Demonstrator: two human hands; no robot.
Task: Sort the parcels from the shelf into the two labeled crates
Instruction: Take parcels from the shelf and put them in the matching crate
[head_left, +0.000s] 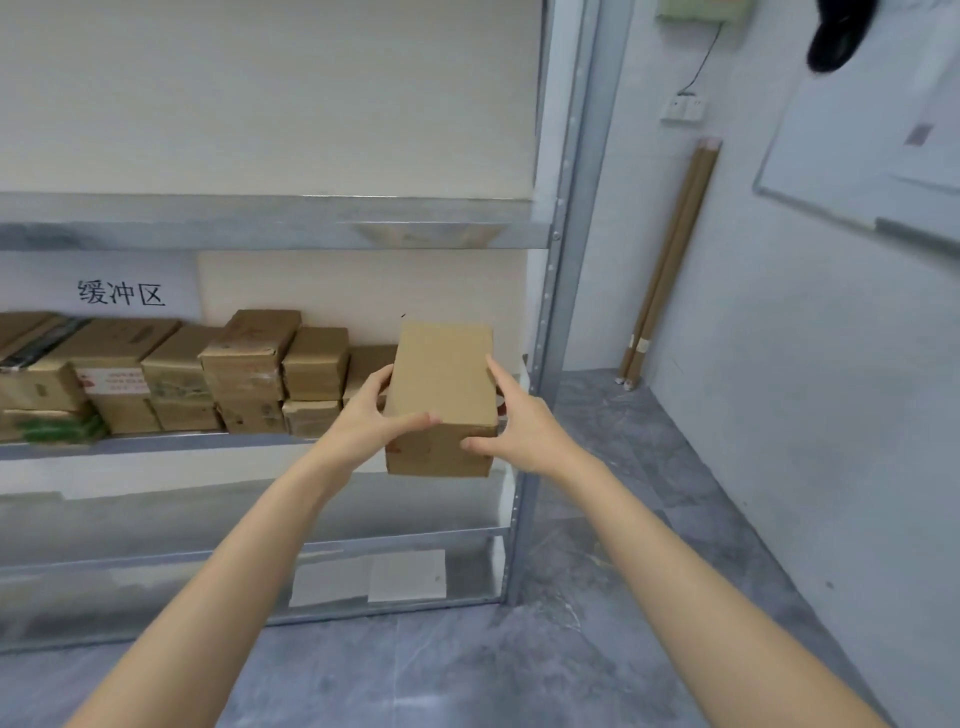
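Both hands, left hand (371, 415) and right hand (519, 428), grip a cardboard box (441, 395) with curled fingers, at the shelf's (156, 447) right end.

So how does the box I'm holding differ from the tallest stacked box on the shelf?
The held box is off the shelf, gripped by the left hand and right hand; the stacked box rests on a lower parcel. The held box's top looks plain and clean; the stacked box looks scuffed and marked. Both are closed brown cardboard.
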